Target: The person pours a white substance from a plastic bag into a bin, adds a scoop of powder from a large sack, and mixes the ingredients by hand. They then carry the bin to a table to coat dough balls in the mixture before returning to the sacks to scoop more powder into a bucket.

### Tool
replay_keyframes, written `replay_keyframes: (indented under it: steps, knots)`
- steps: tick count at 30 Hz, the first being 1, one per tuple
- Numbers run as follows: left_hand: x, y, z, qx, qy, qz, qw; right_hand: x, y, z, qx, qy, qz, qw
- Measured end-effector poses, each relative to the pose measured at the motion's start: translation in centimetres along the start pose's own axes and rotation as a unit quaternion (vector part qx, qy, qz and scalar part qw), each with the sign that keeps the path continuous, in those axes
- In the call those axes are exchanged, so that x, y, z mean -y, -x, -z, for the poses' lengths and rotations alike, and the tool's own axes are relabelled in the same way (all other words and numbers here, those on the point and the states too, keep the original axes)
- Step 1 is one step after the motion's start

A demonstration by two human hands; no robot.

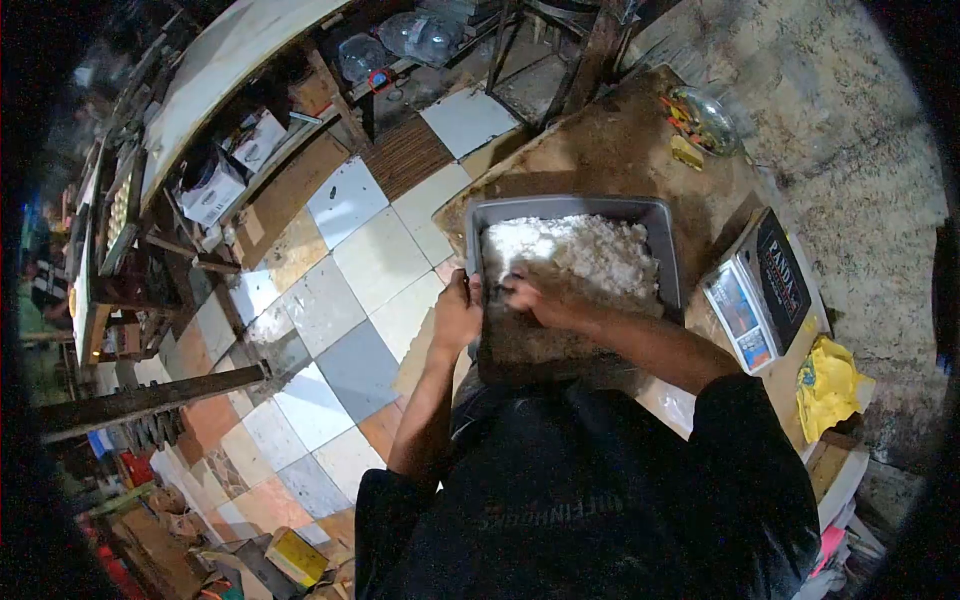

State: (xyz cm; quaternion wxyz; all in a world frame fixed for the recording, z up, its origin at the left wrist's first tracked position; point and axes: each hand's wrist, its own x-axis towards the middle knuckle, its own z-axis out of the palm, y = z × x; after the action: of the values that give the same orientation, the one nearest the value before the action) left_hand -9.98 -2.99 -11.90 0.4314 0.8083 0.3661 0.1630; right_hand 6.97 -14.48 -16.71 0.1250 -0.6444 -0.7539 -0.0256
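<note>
A grey rectangular tub (674,262) stands near the edge of a brown worktop. White, clumpy material (600,250) fills its far part, and a darker brown layer (540,345) shows in the near part. My left hand (460,312) grips the tub's left rim, fingers closed on it. Inside the tub, my right hand (530,300) is at the near-left edge of the white material. Its fingers are curled and blurred; what they hold, if anything, cannot be made out.
On the brown worktop (620,130) are a bowl with colourful pieces (705,120), a yellow block (686,152), a black-and-white box (755,290) and yellow crumpled packaging (830,385). Patchwork tiles (370,260) cover the floor at left. Shelving (270,165) stands beyond.
</note>
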Motion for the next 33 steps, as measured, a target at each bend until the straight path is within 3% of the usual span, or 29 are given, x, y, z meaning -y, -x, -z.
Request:
replay_keyframes:
  steps: [1, 3, 4, 5, 7, 10, 11, 13, 14, 15, 16, 17, 18, 20, 21, 23, 24, 27, 29, 30, 32, 33]
  knots:
    - [-0.1, 0.3, -0.9, -0.057, -0.005, -0.021, 0.998, -0.4, -1.1, -0.2, 0.031, 0.009, -0.062, 0.998]
    - [-0.2, 0.9, -1.7, -0.072, 0.033, 0.002, 0.997, -1.3, -3.1, -0.6, 0.1, 0.04, -0.184, 0.977]
    - [-0.3, 1.0, -1.9, -0.089, 0.066, 0.017, 0.994, 0.2, -5.4, 4.0, 0.145, 0.032, -0.263, 0.953]
    - [-0.8, 1.0, -1.6, -0.077, 0.066, 0.042, 0.994, 0.2, -4.6, 0.4, 0.081, 0.008, -0.245, 0.966]
    - [-0.3, 0.9, -2.1, -0.093, 0.067, 0.028, 0.993, 0.3, -2.8, -4.0, 0.077, -0.045, -0.177, 0.98]
    - [-0.7, 0.8, -2.0, -0.114, 0.076, 0.017, 0.99, 0.3, -1.0, -3.1, 0.046, -0.067, -0.002, 0.997]
    - [-0.7, 0.8, -1.9, -0.106, 0.072, 0.029, 0.991, -0.3, -1.4, -1.7, 0.064, -0.058, -0.003, 0.996]
    - [-0.8, 1.0, -1.7, -0.097, 0.068, 0.047, 0.992, -1.5, -3.7, 0.8, 0.11, -0.06, -0.165, 0.978]
    - [-0.9, 0.8, -1.7, -0.097, 0.056, 0.04, 0.993, -1.8, -5.0, 2.0, 0.059, -0.088, -0.21, 0.972]
    - [-0.9, 0.6, -1.8, -0.097, 0.045, 0.031, 0.994, -3.2, -5.4, -0.1, 0.02, -0.191, -0.151, 0.97]
    - [-0.6, 0.7, -1.9, -0.091, 0.044, 0.03, 0.994, -2.9, -4.8, -2.3, -0.071, -0.044, -0.02, 0.996]
    - [-0.2, 0.8, -2.0, -0.092, 0.048, 0.02, 0.994, -2.5, -3.3, -5.6, -0.071, -0.045, -0.027, 0.996]
    - [-0.1, 0.7, -2.1, -0.097, 0.053, 0.007, 0.994, -2.3, -1.5, -10.1, 0.019, -0.128, -0.097, 0.987]
    - [-0.5, 0.7, -1.9, -0.102, 0.049, -0.001, 0.994, -1.5, -0.9, -9.2, 0.104, -0.21, -0.165, 0.958]
    - [-0.6, 0.8, -1.9, -0.109, 0.06, -0.001, 0.992, -0.6, -1.3, -3.3, -0.013, -0.139, -0.027, 0.99]
    - [-0.7, 0.8, -1.8, -0.115, 0.071, 0.001, 0.991, -2.6, -0.3, -2.1, -0.036, 0.016, 0.055, 0.998]
    - [-1.0, 0.8, -1.6, -0.105, 0.067, 0.017, 0.992, -3.5, -0.9, 0.4, 0.055, -0.046, -0.165, 0.984]
    - [-0.8, 0.6, -2.0, -0.106, 0.061, 0.029, 0.992, -4.1, -0.8, 0.7, -0.004, 0.02, -0.293, 0.956]
    - [-0.5, 0.6, -2.1, -0.104, 0.056, 0.038, 0.992, -4.4, -0.2, -3.6, 0.089, -0.078, -0.268, 0.956]
    - [-0.7, 0.7, -2.0, -0.102, 0.057, 0.033, 0.993, -4.0, -1.1, -1.5, 0.085, -0.075, -0.271, 0.956]
    - [-0.9, 0.8, -1.8, -0.099, 0.052, 0.046, 0.993, -3.2, -2.5, 2.4, 0.365, -0.171, -0.188, 0.895]
    - [-0.8, 0.5, -1.8, -0.101, 0.052, 0.045, 0.993, -4.3, -2.2, 0.4, 0.359, -0.163, -0.186, 0.9]
